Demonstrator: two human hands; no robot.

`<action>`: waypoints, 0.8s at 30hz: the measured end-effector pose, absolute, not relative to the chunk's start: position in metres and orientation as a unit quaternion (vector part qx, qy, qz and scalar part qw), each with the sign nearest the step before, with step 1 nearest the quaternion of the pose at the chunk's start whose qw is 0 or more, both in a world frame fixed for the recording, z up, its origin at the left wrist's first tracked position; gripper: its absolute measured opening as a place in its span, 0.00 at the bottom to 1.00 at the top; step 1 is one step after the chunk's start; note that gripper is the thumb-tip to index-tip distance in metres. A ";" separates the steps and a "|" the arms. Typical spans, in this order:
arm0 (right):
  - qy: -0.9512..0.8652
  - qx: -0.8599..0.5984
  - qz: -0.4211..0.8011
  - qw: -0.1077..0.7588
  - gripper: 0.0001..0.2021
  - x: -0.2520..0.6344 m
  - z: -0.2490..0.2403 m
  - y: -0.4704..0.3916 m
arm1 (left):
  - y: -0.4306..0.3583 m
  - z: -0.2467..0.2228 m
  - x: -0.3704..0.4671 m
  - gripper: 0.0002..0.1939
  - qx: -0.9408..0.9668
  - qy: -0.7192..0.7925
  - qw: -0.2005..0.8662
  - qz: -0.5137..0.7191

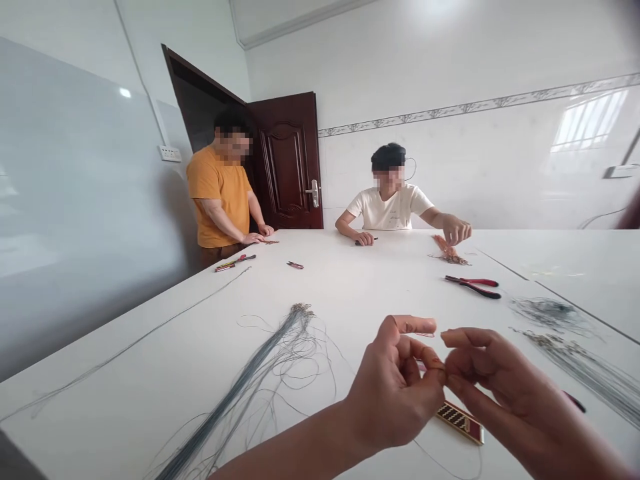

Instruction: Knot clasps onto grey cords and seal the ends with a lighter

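Observation:
My left hand (395, 383) and my right hand (500, 383) meet over the near right of the white table. Thumbs and forefingers are pinched together at the fingertips. What lies between them is too small to make out, though a bit of reddish material shows by the left fingers. Just below, partly hidden by my hands, a gold-edged rectangular piece (463, 423) with a black zigzag pattern lies on the table. A thin cord curves on the tabletop beneath it. To the left stretches a bundle of grey cords (250, 373) with small metal ends and loose loops.
Red-and-black pliers (473, 285) lie beyond my hands, with more grey cords (580, 360) at the right. Across the white table (165, 360), a person in white (387, 207) reaches over orange cords (447, 250). Another in orange (217, 193) stands left near more tools (235, 263).

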State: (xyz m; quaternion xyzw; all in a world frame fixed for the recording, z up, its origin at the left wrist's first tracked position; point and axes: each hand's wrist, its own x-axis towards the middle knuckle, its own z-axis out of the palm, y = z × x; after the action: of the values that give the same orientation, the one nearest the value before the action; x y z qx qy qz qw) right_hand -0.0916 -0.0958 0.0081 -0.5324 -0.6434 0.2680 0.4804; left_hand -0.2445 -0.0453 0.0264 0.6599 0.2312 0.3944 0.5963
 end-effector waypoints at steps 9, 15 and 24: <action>-0.647 -0.515 0.254 0.501 0.16 -0.092 0.007 -0.094 | -0.048 0.034 -0.245 0.19 0.641 0.234 0.611 0.402; -0.603 -0.479 0.366 0.523 0.19 -0.092 0.009 -0.094 | -0.048 0.039 -0.244 0.20 0.626 0.243 0.618 0.410; -0.534 -0.477 0.429 0.550 0.20 -0.098 0.016 -0.095 | -0.048 0.040 -0.245 0.19 0.598 0.232 0.646 0.413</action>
State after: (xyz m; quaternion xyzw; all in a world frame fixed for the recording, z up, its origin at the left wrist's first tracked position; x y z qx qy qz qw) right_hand -0.0983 -0.0954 0.0159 -0.4774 -0.5342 0.4295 0.5498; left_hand -0.2455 -0.0478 0.0395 0.5981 0.2319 0.4133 0.6463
